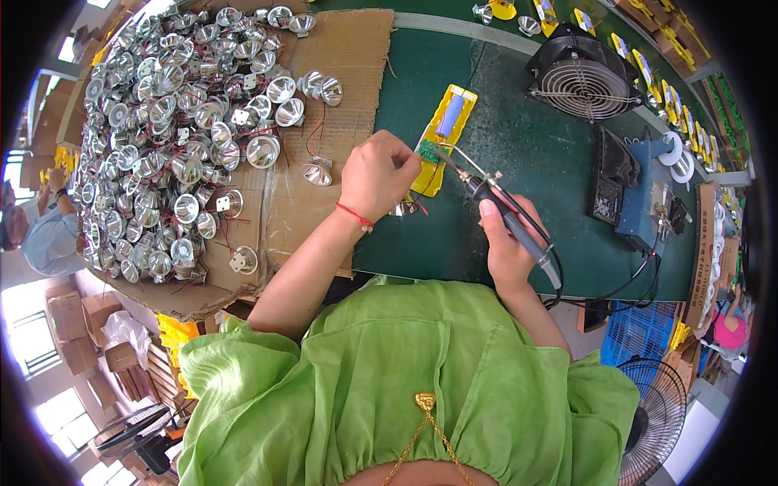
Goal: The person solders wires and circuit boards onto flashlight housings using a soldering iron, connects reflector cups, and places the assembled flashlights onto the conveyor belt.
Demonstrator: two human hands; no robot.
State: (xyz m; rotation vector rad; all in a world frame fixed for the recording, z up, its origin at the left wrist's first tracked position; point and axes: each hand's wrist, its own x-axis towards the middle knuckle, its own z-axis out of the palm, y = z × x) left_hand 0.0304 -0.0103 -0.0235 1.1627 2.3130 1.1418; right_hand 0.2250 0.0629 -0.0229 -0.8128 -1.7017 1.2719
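My right hand (512, 247) is closed round the grey handle of a soldering iron (506, 217) with a thin solder-feed tube along it. Its tip meets a small green circuit board (429, 151) on a yellow plastic housing (460, 99). A blue-violet cylindrical battery (450, 116) lies in the housing's far part. My left hand (379, 172) is closed at the board's left edge, its fingertips pressed together; what they pinch is hidden. Just beneath that hand sits a silver reflector lamp (403, 209), partly covered, with red wires beside it.
A large heap of silver reflector lamps (170, 146) with red wires covers cardboard (340, 49) on the left. A black fan (585, 81) stands at the far right, near a blue soldering station (644, 190) with white spools. Yellow housings (644, 69) line the far right edge.
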